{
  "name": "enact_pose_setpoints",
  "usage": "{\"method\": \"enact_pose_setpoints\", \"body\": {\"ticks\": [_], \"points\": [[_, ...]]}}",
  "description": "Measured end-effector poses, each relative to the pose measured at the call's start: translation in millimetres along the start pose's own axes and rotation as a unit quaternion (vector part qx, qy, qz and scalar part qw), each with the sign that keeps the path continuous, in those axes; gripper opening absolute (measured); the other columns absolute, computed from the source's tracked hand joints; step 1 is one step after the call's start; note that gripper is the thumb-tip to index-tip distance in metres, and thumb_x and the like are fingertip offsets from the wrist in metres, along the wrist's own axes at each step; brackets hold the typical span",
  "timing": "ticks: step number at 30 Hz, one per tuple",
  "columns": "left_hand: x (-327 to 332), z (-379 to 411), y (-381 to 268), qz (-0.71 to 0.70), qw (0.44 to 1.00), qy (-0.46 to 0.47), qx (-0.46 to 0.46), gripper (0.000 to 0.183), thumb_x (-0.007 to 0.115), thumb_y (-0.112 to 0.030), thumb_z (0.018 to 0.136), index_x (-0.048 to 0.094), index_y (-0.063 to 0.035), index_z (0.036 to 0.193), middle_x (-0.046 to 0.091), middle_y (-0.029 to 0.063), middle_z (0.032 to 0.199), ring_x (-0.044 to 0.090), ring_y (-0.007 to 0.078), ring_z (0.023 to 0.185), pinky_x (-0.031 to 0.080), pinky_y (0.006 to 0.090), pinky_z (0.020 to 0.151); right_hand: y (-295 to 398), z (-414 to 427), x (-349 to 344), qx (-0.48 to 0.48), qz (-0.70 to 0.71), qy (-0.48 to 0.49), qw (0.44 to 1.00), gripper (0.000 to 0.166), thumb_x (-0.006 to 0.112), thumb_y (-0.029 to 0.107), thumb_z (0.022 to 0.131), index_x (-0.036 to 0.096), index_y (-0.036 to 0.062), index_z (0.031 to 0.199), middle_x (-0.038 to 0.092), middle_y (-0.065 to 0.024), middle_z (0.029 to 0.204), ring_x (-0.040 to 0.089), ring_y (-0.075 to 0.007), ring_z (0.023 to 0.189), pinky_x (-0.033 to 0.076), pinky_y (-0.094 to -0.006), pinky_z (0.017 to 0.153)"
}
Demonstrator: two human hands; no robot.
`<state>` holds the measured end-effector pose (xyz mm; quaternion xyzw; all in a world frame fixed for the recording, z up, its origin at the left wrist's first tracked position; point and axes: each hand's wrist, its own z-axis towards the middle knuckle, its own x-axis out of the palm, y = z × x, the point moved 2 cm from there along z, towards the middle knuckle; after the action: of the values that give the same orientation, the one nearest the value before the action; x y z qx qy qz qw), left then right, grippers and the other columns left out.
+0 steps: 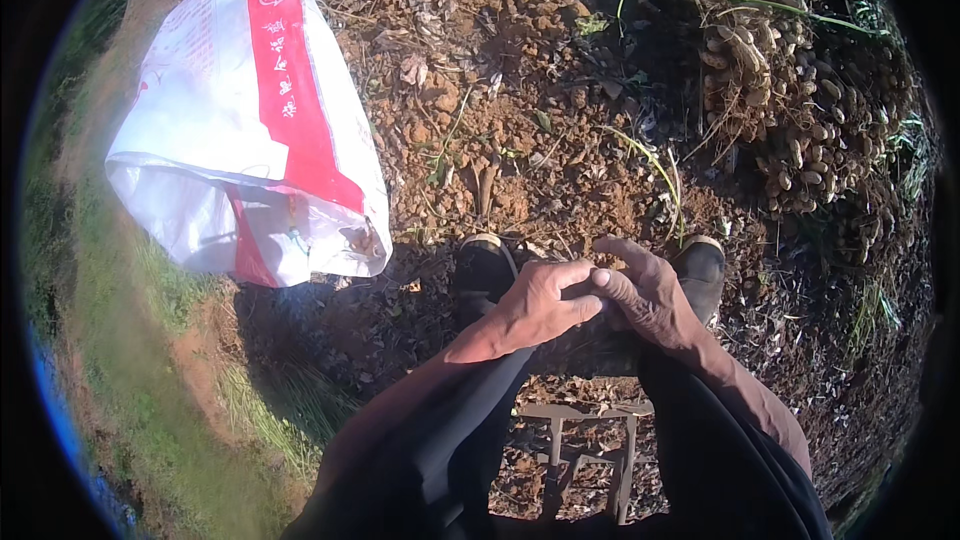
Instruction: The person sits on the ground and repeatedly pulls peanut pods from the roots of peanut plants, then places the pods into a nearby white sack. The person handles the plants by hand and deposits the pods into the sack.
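Observation:
My left hand [536, 304] and my right hand [649, 292] meet above the ground between my boots, their fingertips close together or touching. The fingers of both are bent, and whether something small lies between them cannot be made out. At the left lies a white woven plastic sack [202, 97] with a red stripe and printed writing, its open mouth toward me. A heap of freshly dug peanuts [810, 112], with roots and soil on them, lies at the upper right, beyond my right hand.
Dark boots stand on the soil, the left [484, 270] and the right [701, 277]. Between my legs shows a frame of thin bars [555, 439]. Clods and dry leaves cover the reddish soil [480, 127]. Grass [277, 412] grows at the lower left.

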<state>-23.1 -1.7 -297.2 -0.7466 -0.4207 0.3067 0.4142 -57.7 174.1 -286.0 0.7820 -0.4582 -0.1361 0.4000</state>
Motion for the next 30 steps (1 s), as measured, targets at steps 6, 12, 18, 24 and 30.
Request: {"method": "enact_pose_setpoints", "body": {"ticks": [6,12,18,24,30], "points": [[-42.2,-52.5,2.0,-0.152,0.971,-0.185,-0.004,0.022,0.065,-0.015,0.093,0.061,0.0032,0.104,0.064,0.0061,0.078,0.060,0.0109,0.065,0.047,0.0248,0.061,-18.0,2.5,-0.6,0.009,0.032,-0.015,0.999,0.048,0.055,0.039,0.100,0.054,-0.0037,0.120,0.061,-0.0031,0.074,0.057,-0.0088,0.059,0.045,-0.0226,0.053],[-144.1,-122.0,44.4,-0.212,0.772,-0.595,0.062,0.021,0.055,-0.015,0.098,0.058,0.0026,0.109,0.058,0.0032,0.073,0.053,0.0105,0.062,0.042,0.0234,0.058,-40.9,0.7,-16.6,0.058,0.054,-0.066,0.995,0.024,0.056,0.021,0.100,0.060,-0.0009,0.108,0.061,-0.0029,0.077,0.057,-0.0100,0.063,0.046,-0.0250,0.053],[-169.6,-130.5,73.3,-0.197,0.764,-0.614,-0.005,0.021,0.053,-0.015,0.099,0.057,0.0032,0.110,0.057,0.0031,0.072,0.053,0.0105,0.061,0.041,0.0233,0.058,-49.5,-5.3,-25.9,-0.042,0.007,-0.092,0.995,0.023,0.057,0.019,0.098,0.062,-0.0033,0.102,0.063,-0.0079,0.080,0.059,-0.0140,0.067,0.050,-0.0310,0.059],[-120.0,-87.6,55.9,-0.132,0.821,-0.554,-0.041,0.022,0.051,-0.014,0.100,0.057,0.0038,0.111,0.057,0.0031,0.072,0.053,0.0105,0.061,0.041,0.0231,0.057,-46.7,-24.9,-52.4,-0.098,0.038,-0.207,0.973,0.019,0.052,0.016,0.101,0.057,-0.0006,0.109,0.061,-0.0037,0.080,0.059,-0.0101,0.067,0.049,-0.0250,0.059],[-58.7,-57.5,19.3,-0.026,0.916,-0.396,-0.052,0.023,0.049,-0.014,0.100,0.057,0.0045,0.112,0.056,0.0031,0.071,0.053,0.0106,0.060,0.041,0.0230,0.057,-32.4,-79.0,-122.7,-0.212,-0.123,-0.510,0.824,0.022,0.062,-0.003,0.086,0.060,0.0025,0.108,0.064,-0.0092,0.095,0.063,-0.0174,0.080,0.051,-0.0285,0.067]]}}
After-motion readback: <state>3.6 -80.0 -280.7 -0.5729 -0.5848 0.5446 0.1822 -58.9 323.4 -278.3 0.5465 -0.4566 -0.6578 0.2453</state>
